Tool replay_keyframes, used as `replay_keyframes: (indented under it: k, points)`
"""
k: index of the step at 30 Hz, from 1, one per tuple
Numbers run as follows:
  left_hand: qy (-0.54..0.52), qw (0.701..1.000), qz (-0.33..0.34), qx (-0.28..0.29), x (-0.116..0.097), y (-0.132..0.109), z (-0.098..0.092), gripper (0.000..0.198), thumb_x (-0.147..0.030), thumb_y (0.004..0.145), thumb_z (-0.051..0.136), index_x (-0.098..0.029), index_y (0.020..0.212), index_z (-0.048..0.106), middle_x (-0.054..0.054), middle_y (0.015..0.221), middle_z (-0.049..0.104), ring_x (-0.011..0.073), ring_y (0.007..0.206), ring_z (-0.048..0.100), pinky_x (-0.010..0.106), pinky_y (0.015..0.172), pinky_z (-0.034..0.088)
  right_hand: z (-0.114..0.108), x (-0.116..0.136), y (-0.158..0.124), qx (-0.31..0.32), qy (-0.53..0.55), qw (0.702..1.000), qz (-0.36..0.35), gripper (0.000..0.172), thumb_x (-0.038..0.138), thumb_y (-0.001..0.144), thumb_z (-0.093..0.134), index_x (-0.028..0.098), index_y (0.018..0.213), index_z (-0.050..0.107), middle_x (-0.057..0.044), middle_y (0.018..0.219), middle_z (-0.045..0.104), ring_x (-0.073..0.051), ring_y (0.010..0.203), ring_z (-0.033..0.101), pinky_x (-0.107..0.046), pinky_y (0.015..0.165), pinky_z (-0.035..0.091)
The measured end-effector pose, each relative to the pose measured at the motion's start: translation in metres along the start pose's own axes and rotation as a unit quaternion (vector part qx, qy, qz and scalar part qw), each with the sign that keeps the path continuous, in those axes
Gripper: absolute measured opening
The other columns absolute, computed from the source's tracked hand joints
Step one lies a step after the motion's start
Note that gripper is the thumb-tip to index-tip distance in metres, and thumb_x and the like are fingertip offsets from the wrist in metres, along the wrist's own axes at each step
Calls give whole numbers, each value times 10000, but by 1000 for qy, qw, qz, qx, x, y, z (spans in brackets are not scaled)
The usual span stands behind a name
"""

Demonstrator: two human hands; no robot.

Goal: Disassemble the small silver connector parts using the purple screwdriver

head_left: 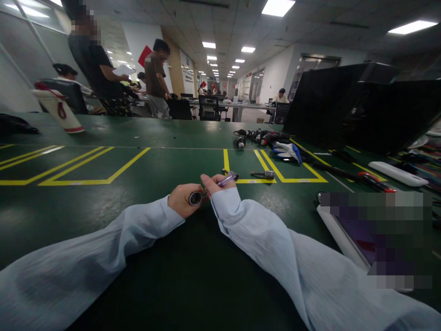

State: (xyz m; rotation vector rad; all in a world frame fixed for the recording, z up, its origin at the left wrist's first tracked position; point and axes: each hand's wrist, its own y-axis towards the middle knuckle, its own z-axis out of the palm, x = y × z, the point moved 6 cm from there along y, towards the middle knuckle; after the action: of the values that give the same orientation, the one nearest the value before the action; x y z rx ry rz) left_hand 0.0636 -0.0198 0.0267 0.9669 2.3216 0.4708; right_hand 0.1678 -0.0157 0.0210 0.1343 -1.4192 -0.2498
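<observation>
My left hand (184, 201) is closed around a small cylindrical part (195, 198), whose dark round end with a metal rim faces me. Close beside it, my right hand (215, 183) grips a screwdriver (226, 179) with a translucent purplish handle. Its thin shaft points left toward the cylindrical part; whether the tip touches it I cannot tell. Both hands are just above the green table (138, 257). Beyond my right hand lies a metal cylinder with a thin dark stem (265, 174), on its side by a yellow tape line.
Several dark cylindrical parts with cables (257, 137) lie farther back, near a blue-and-white glove (287, 152). Black monitors (339, 103) stand at right, above a long white bar (398, 174) and red-and-black pliers-like handles (375, 181). A white cup (60, 108) stands back left. People stand beyond the table.
</observation>
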Motion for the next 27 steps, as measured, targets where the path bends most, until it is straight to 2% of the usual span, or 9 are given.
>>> replay_keyframes:
  k: [5, 10, 19, 27]
  points:
    - [-15, 1000, -4, -10, 8, 9, -1, 65, -154, 672, 504, -132, 648, 560, 1, 589, 574, 99, 525, 534, 187, 494, 408, 9, -12, 12, 21, -53, 998, -7, 372, 517, 632, 569, 185, 497, 468, 57, 396, 411, -72, 384, 370, -212, 388, 304]
    - [-12, 1000, -18, -11, 18, 20, 3, 71, -153, 663, 485, -135, 614, 533, -11, 543, 533, 90, 485, 491, 186, 460, 376, 7, -18, 25, 35, -97, 994, -39, 357, 494, 695, 507, 195, 500, 481, 49, 410, 416, -87, 414, 386, -222, 408, 288]
    - [-22, 999, -29, 13, 30, 24, 10, 68, -177, 674, 504, -132, 657, 551, -9, 588, 558, 91, 520, 507, 189, 488, 381, 9, -23, 37, 55, -62, 996, -18, 308, 398, 712, 514, 190, 491, 456, 58, 405, 401, -75, 394, 369, -211, 385, 275]
    - [-19, 999, -23, 16, 35, 23, 6, 81, -170, 689, 482, -141, 640, 540, -16, 575, 544, 80, 501, 492, 180, 472, 367, 16, -26, 42, 55, -49, 997, 4, 302, 380, 708, 520, 184, 486, 467, 59, 398, 424, -70, 385, 377, -207, 383, 284]
